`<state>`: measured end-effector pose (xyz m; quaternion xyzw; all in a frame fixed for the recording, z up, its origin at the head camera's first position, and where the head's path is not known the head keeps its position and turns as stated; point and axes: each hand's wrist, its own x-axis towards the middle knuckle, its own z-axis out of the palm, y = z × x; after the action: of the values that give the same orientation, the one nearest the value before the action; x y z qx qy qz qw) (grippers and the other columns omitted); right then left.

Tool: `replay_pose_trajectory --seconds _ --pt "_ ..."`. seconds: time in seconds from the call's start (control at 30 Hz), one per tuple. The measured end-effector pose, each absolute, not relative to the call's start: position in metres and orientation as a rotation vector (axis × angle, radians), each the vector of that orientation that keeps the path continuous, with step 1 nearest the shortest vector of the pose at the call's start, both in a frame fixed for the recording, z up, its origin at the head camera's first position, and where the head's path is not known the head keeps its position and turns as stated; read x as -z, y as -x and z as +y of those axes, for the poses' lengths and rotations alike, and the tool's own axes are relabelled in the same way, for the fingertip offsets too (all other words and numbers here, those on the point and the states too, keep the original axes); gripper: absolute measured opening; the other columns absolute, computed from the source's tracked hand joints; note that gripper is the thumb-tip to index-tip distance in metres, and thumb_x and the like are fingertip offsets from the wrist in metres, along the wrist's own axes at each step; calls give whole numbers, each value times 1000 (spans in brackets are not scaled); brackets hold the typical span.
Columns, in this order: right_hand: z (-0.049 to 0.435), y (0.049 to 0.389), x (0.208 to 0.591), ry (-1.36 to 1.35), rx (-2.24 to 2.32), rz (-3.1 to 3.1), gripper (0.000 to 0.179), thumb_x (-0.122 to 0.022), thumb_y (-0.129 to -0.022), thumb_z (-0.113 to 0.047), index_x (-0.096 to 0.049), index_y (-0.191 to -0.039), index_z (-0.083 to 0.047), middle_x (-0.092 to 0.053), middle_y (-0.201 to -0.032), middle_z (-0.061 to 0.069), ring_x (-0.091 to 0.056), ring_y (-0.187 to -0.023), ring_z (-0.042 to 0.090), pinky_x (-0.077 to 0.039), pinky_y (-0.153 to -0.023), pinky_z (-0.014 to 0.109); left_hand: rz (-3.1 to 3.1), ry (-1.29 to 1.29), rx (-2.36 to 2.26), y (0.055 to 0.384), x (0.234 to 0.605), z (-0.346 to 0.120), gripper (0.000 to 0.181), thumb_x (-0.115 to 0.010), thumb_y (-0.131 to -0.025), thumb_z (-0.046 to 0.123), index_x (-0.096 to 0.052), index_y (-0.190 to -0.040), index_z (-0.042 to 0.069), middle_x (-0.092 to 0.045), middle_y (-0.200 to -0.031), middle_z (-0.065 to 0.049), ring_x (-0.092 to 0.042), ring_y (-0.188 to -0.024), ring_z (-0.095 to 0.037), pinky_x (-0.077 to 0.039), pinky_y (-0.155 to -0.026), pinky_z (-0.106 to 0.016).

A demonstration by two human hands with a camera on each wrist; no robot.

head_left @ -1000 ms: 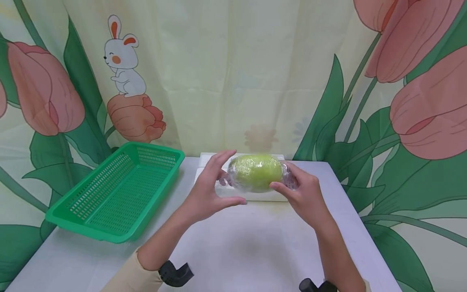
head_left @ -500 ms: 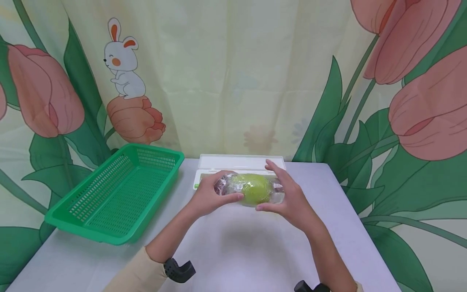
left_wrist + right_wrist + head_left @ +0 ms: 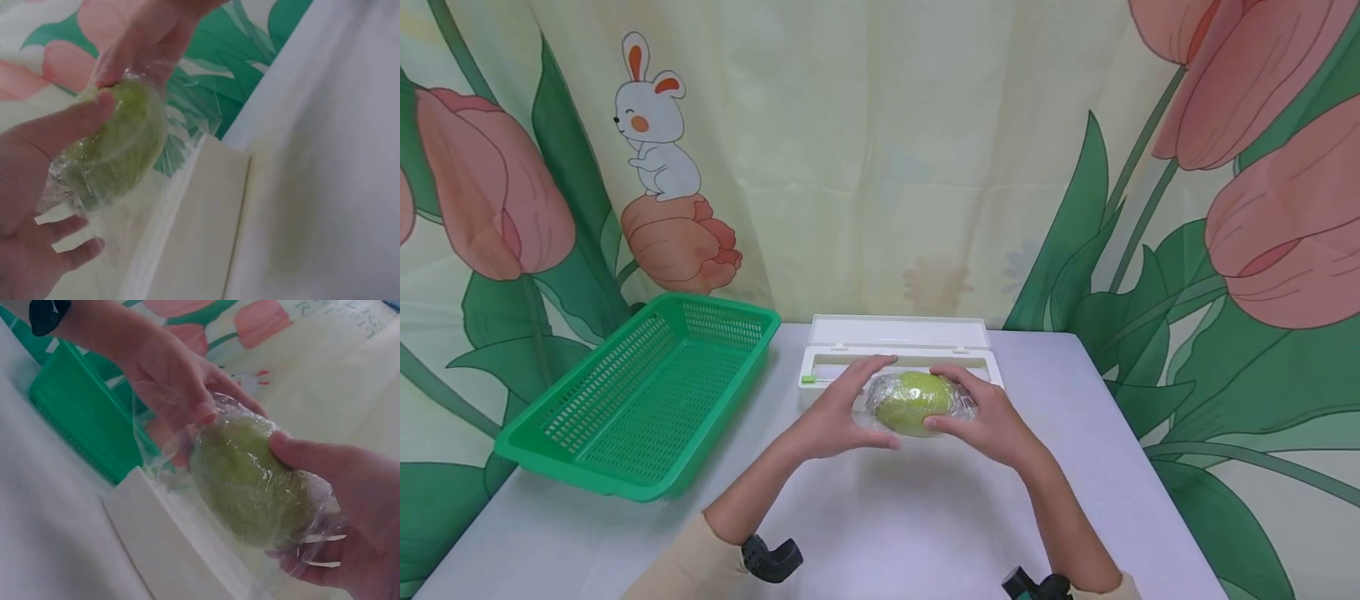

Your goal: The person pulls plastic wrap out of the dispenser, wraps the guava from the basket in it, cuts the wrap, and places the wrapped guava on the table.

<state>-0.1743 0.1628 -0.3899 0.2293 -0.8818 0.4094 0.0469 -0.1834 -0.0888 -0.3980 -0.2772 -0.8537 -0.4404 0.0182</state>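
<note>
Green fruit (image 3: 912,404), wrapped in clear film (image 3: 962,404), is hanging between the person's two hands, above the table and just in front of a white box (image 3: 807,396). The right hand (image 3: 988,423) is gripping it from its own side, the thumb pressing on the near face while the fingers are bending round behind. The left hand (image 3: 833,418) is not clenching anything: its thumb and fingers are spreading wide about the other end (whether the thumb is touching the film or stopping just short, I cannot tell). Crinkled film is bunching at the fruit's ends and catching the light. The box is standing near the table's back edge, its lid (image 3: 898,332) lying swung back and a small green piece (image 3: 808,379) showing at its left end. Left of the box, a green basket (image 3: 647,489) is resting aslant on the white table (image 3: 925,533), and a tulip-printed curtain (image 3: 925,167) is hanging behind everything.
</note>
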Motion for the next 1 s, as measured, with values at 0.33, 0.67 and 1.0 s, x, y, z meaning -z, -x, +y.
replay_pose_trajectory --seconds 0.33,0.67,1.0 --pt "154 182 411 -734 -1102 -2696 90 -87 -67 -38 -43 -144 -26 -48 -145 0 -49 -129 24 -51 -97 45 -2755 748 1450 201 422 -92 70 -83 -74 37 -52 -136 24 -62 -127 3 -60 -103 -14 -54 -82 -29" --pt "148 191 429 -672 -1026 -2684 87 -88 -66 -33 -47 -141 -19 -54 -138 4 -52 -128 25 -48 -103 45 -2821 791 1460 207 428 -97 86 -82 -76 36 -37 -148 25 -44 -149 1 -48 -130 -22 -49 -101 -44" --pt "155 195 427 -671 -1152 -2685 86 -89 -65 -25 -48 -140 -22 -53 -140 2 -49 -132 26 -44 -107 48 -2497 777 1569 220 431 -110 28 -56 -93 1 -69 -114 13 -70 -116 -4 -64 -110 -21 -54 -93 -37"
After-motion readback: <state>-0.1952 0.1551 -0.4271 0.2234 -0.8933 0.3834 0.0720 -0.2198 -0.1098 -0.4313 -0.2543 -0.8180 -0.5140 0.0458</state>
